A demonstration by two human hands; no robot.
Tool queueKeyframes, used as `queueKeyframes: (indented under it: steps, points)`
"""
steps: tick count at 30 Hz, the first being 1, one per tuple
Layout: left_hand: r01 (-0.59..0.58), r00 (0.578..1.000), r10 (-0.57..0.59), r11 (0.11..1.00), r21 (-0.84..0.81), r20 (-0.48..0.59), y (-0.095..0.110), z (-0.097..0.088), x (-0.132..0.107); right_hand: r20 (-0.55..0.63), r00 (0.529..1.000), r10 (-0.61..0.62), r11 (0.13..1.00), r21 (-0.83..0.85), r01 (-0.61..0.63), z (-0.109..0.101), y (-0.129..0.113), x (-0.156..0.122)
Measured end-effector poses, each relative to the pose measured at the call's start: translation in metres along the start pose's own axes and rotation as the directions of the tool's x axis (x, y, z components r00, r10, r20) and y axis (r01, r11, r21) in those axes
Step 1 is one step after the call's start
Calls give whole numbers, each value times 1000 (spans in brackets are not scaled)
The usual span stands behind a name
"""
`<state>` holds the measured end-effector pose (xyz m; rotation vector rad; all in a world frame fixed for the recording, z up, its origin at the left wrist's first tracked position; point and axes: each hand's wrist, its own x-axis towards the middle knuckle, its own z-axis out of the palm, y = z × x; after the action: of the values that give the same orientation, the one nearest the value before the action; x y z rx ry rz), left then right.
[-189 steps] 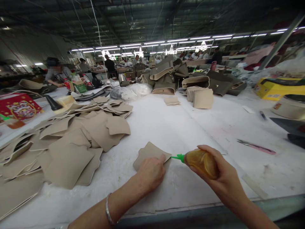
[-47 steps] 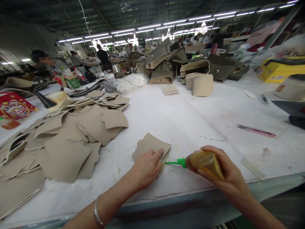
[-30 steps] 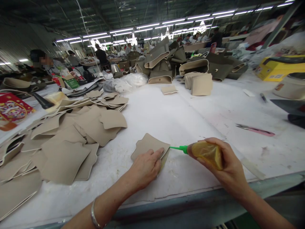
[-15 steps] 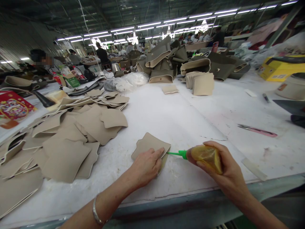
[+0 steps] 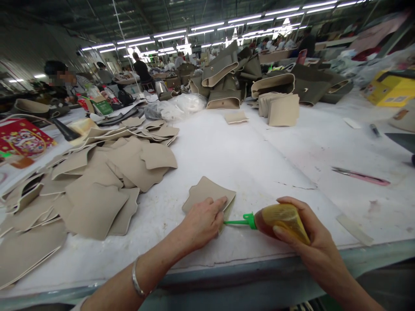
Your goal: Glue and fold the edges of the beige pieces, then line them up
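Note:
My left hand [image 5: 203, 219] lies over a beige leather piece [image 5: 209, 190] near the table's front edge. Its index finger points along the top while the other fingers curl at the right edge, where the layers part a little; the thumb is hidden. My right hand [image 5: 313, 242] is wrapped round a squeeze bottle of amber glue [image 5: 280, 220], tilted on its side. The bottle's thin green nozzle [image 5: 236, 222] points left, its tip at the parted edge of the piece, close to my left fingers.
Beige leather pieces [image 5: 97, 207] lie heaped on the left. Pink-handled thread snips [image 5: 361, 175] and a pale strip [image 5: 355, 230] lie on the right. Dark bag bodies [image 5: 223, 101] and a stack of beige panels [image 5: 282, 111] stand at the back. Other people work in the distance.
The nozzle tip has slid down along the leather piece's right edge, towards me. The whole view has shifted slightly. Both hands keep their hold.

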<state>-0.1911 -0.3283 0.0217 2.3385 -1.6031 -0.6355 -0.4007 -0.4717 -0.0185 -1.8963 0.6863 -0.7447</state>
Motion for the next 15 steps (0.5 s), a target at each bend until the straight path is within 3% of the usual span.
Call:
queueKeyframes:
  steps: [6, 10, 15]
  points:
    - [5, 1000, -5, 1000, -21, -15, 0, 3, -2, 29, 991, 127, 987, 93, -129, 5, -7, -12]
    - [16, 1000, -16, 1000, -15, -11, 1, 2, -3, -26, 993, 111, 991, 80, -109, 5, -8, -16]
    - [14, 1000, -14, 1000, -14, -11, 2, 0, -3, 2, 985, 175, 976, 134, -174, 6, -7, -17]
